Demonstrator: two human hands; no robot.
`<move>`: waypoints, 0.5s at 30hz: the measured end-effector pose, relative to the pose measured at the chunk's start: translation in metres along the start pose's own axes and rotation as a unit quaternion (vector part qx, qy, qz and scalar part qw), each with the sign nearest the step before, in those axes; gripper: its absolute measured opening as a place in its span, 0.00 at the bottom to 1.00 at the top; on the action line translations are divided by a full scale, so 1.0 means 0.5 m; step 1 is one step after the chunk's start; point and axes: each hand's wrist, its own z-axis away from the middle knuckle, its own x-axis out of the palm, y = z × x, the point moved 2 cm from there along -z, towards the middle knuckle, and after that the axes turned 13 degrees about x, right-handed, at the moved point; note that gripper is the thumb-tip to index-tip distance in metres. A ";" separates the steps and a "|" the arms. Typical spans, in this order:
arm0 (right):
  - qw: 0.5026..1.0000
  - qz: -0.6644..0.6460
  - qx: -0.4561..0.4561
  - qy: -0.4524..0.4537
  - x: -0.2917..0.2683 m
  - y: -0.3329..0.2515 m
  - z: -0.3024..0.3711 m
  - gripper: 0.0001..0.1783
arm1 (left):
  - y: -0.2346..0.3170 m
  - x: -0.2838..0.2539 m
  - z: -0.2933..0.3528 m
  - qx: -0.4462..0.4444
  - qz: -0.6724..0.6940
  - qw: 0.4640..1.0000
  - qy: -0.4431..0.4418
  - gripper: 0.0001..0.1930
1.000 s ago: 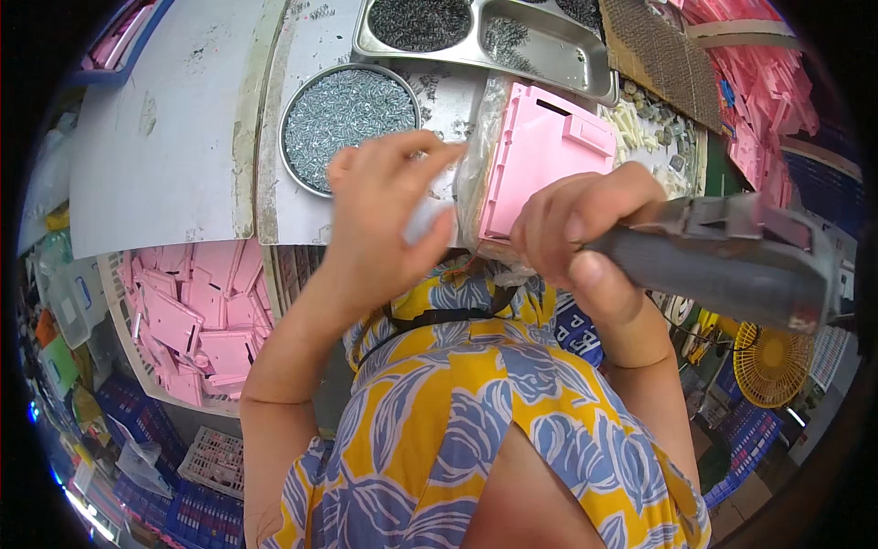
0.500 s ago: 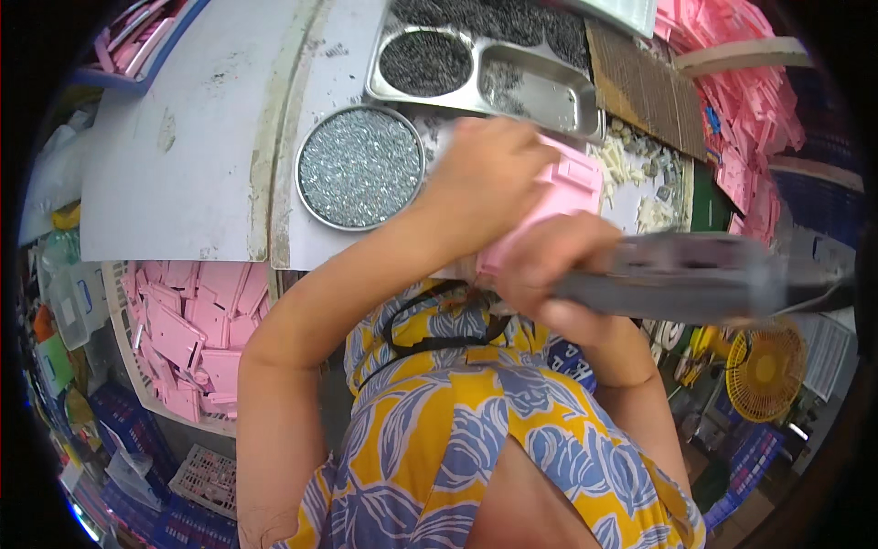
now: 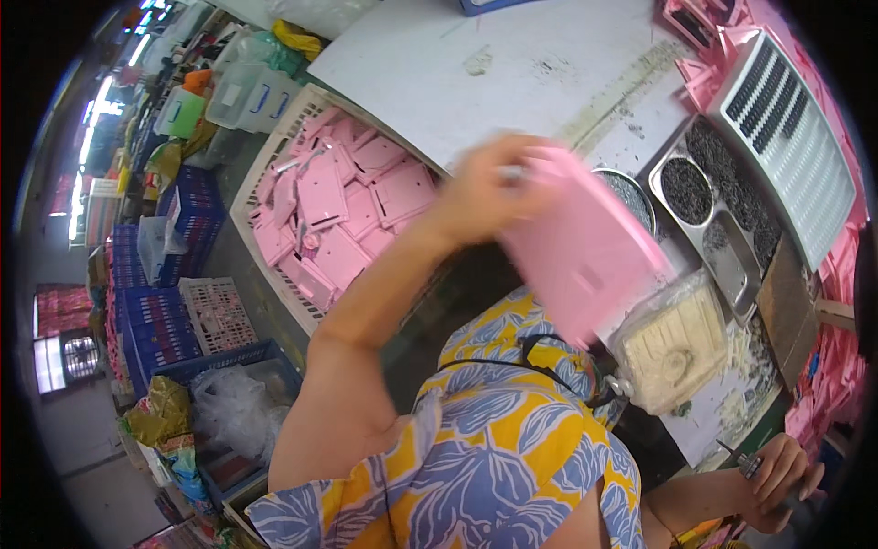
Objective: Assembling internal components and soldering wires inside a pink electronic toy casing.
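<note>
My left hand (image 3: 498, 188) grips a pink plastic panel (image 3: 585, 242) by its upper left edge, holding it raised and tilted above the front of the table. Motion blurs both the hand and the panel. Down at the lower right, my right hand (image 3: 779, 480) is wrapped round a power screwdriver (image 3: 751, 466), whose thin bit points up and left; most of its body is hidden or lost in the dark rim. A cream-coloured block (image 3: 672, 343) wrapped in clear film lies on the table between the hands, just right of the panel.
Left of the table stands a white basket (image 3: 245, 206) full of pink panels. A round dish of silver screws (image 3: 631, 197) and a metal tray of black screws (image 3: 745, 274) sit to the right, near a white ribbed tray (image 3: 823, 197) and cardboard (image 3: 788, 316).
My view has swung left, towards the basket. The pink panel has come up off the table in my left hand. My right hand has moved away to the lower right with the screwdriver.
</note>
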 end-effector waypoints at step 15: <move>0.996 0.074 0.049 0.000 0.018 0.129 -0.101 0.20 | -0.456 -0.742 0.259 -0.486 -0.329 0.769 0.253 0.21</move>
